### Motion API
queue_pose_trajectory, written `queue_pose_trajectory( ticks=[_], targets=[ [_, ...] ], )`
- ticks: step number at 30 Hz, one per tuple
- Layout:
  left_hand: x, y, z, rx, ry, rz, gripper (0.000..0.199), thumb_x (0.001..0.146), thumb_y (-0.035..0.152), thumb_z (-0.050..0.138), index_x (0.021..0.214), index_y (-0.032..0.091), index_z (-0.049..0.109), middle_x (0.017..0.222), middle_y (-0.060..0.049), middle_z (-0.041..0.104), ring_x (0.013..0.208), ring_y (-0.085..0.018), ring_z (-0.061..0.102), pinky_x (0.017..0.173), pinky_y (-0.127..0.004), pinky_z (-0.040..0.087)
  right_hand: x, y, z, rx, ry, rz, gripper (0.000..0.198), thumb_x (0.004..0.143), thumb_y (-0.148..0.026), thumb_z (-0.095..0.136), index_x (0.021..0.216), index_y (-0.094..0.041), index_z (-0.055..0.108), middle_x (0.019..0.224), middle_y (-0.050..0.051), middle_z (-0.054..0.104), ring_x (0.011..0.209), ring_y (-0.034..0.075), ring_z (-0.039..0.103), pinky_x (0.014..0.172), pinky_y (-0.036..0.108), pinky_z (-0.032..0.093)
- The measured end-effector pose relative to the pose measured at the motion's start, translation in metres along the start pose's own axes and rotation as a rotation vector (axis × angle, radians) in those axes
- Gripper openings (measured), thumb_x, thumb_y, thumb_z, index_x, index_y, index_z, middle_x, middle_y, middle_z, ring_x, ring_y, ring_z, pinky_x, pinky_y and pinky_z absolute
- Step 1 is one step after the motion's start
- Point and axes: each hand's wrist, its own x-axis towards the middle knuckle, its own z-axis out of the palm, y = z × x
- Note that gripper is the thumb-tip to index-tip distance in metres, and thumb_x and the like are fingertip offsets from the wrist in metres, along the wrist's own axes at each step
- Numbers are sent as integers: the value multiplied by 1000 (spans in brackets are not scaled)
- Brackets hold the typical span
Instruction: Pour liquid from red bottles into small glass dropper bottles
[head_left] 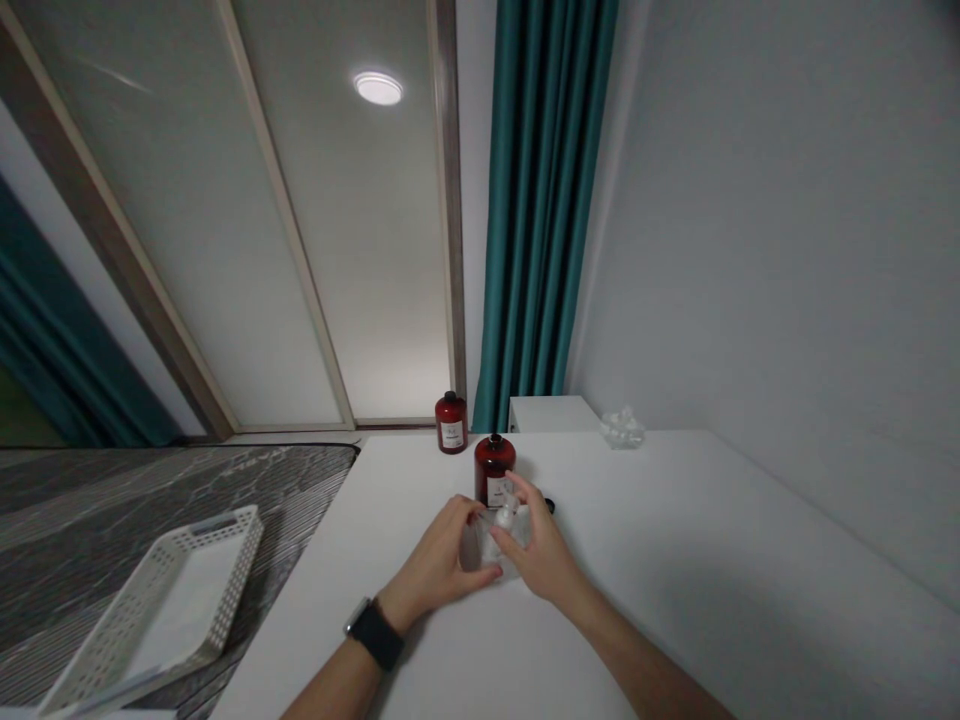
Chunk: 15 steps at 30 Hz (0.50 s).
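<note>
The clear object (pixel 489 548) lay between the two hands, above or on the desk (pixel 675 620); I could not tell which. The left hand (pixel 448 552) was curled round its left side, fingers and thumb on it, while the right hand (pixel 546 548) had finger and thumb closed on its small rounded top. Just beyond the hands, partly covered by them, stood the near bottle (pixel 493 458), upright; a black piece (pixel 550 506) lay just right of it. The far bottle (pixel 451 424) stood upright beyond and to the left, near the desk's far edge. That edge ran past a white box (pixel 555 412), with a clear bundle (pixel 622 430) near the right corner. The left edge slanted toward the viewer, with the floor and a white basket (pixel 253 525) past it. Rightward, the desk's broad surface gave room up to the wall (pixel 810 300).
</note>
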Motion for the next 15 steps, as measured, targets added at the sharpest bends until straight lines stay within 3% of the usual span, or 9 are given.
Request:
queue_pose_trajectory(
  ticks=[2, 6, 12, 15],
  targets=[
    [0, 0, -1, 0, -7, -4, 56, 73, 24, 78, 120, 20, 47, 111, -7, 53, 102, -25, 52, 90, -39, 47, 1, -2, -2, -20, 7, 6, 64, 80, -24, 63, 141, -24, 41, 127, 10, 60, 112, 25, 60, 102, 45, 48],
    [1, 0, -4, -4, -15, -4, 56, 74, 25, 77, 120, 20, 46, 111, -7, 53, 102, -25, 52, 91, -40, 46, 2, -7, -9, -47, 29, -65, 55, 88, -25, 56, 141, -23, 41, 138, 11, 55, 125, 26, 54, 108, 44, 43],
    [1, 4, -6, 1, -36, -9, 51, 77, 29, 75, 119, 20, 48, 110, -8, 53, 101, -26, 52, 91, -40, 46, 4, -3, -15, -73, 197, -105, 49, 95, -30, 50, 142, -22, 37, 144, 13, 50, 133, 27, 48, 112, 48, 38],
    [1, 5, -7, 1, -45, -21, 51, 76, 28, 75, 119, 20, 48, 110, -7, 54, 101, -25, 53, 91, -40, 46, 5, -1, -14, -70, 183, -96, 48, 96, -31, 50, 142, -22, 38, 143, 13, 50, 131, 27, 49, 111, 48, 39]
  ],
)
